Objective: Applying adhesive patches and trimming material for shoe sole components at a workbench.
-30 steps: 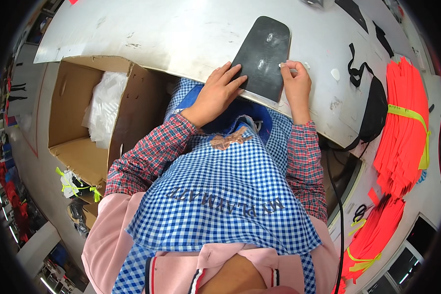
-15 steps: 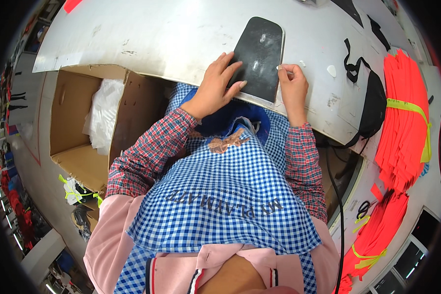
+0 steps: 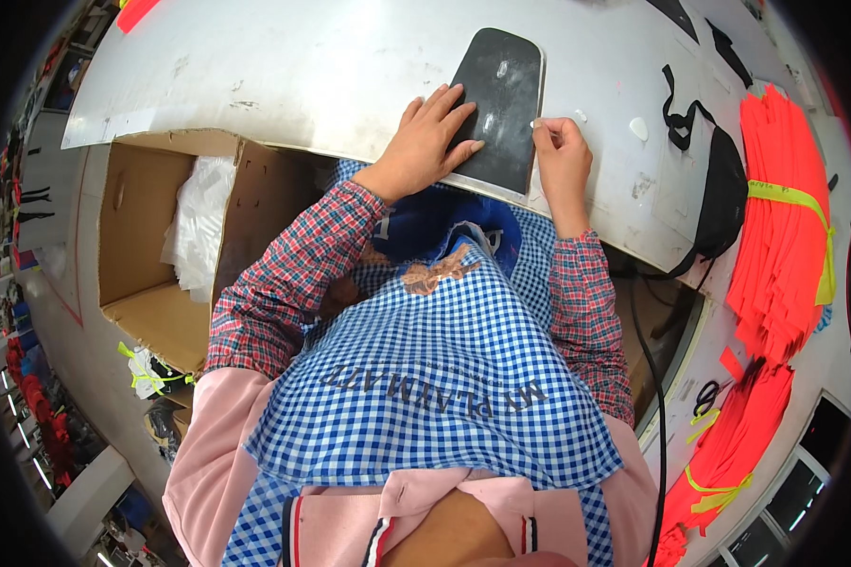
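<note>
A flat black panel (image 3: pixel 512 94) with rounded far corners and a pale line along its right edge lies on the white table. My left hand (image 3: pixel 424 142) rests over its left side, fingers stretched out and spread, holding nothing. At the panel's right edge, my right hand (image 3: pixel 563 161) is closed in a pinch. Between its thumb and index finger shows the tip of a small white piece (image 3: pixel 534 125) that looks like tailor's chalk; the fingers cover most of it.
Two white chips, the larger one (image 3: pixel 639 128) rounded, lie right of my right hand. Beyond is a black strapped fabric piece (image 3: pixel 720 194). Bundled neon-red fabric (image 3: pixel 780 227) and scissors (image 3: pixel 704 397) are at right. A cardboard box (image 3: pixel 161 293) with clear plastic stands at left; a black cable (image 3: pixel 654 416) hangs nearby.
My left hand has slid slightly farther away and to the right over the panel. My right hand keeps its pinch by the right edge. The whole view has shifted a little.
</note>
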Demonstrator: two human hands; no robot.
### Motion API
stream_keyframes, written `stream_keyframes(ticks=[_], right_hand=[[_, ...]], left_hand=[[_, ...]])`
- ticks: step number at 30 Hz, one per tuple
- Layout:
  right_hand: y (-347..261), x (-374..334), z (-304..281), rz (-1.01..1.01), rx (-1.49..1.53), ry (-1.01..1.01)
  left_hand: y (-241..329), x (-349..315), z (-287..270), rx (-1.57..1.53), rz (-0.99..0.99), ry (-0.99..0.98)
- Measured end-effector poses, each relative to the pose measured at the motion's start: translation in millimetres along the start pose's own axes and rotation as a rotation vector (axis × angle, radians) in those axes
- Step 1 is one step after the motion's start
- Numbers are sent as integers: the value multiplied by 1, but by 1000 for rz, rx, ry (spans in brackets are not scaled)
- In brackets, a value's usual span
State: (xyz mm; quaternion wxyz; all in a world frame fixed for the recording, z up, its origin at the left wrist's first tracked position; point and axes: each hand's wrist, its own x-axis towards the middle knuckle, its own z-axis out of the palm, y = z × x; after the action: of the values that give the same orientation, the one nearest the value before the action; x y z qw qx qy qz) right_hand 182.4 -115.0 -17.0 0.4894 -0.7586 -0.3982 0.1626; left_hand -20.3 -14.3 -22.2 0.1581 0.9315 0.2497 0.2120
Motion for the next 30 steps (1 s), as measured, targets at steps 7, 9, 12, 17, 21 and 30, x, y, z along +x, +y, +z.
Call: stream_keyframes(ticks=[7,9,12,17,21,30], right_hand=[[3,0,0,19,12,-9],[5,0,1,3,14,6],[6,1,2,8,25,10],[-2,1,-1,-7,28,25],[-15,6,-1,11,48,10],[-37,17,24,64,-185,-285]], left_hand=[[1,2,-1,-48,-22,4],[0,6,0,-63,-34,14],[-2,15,2,-61,-41,27],[-5,22,8,-3,-49,-43],[-4,20,9,-4,-50,-29],[-2,19,11,27,-49,14]])
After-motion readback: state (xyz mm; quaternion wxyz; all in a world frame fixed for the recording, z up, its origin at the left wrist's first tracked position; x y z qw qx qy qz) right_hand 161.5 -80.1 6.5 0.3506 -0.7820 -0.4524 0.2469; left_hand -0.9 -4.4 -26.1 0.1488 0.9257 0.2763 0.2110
